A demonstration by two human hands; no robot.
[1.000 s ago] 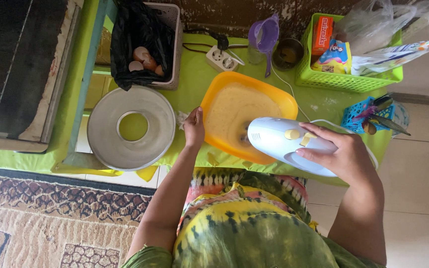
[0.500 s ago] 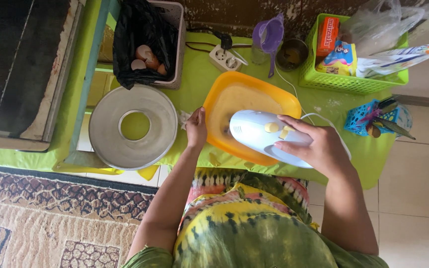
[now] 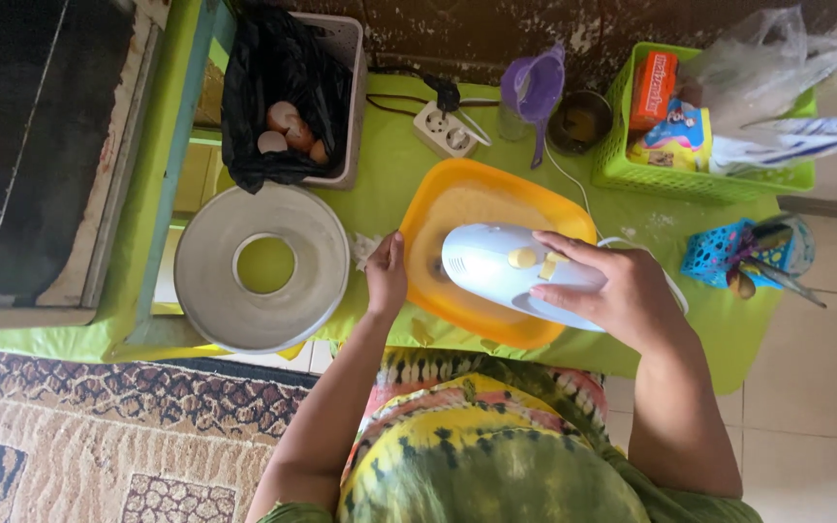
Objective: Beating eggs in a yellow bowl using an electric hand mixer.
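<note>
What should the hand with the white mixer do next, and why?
Probably lower the white hand mixer straight down into the orange bowl. The right hand holds it right over the bowl, and the left hand already rests on the bowl's rim to steady it.

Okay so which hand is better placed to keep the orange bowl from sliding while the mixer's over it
Left. The left hand rests against the rim of the orange bowl, on the side by the ring cake pan. The right hand grips the white hand mixer over the bowl.
</note>
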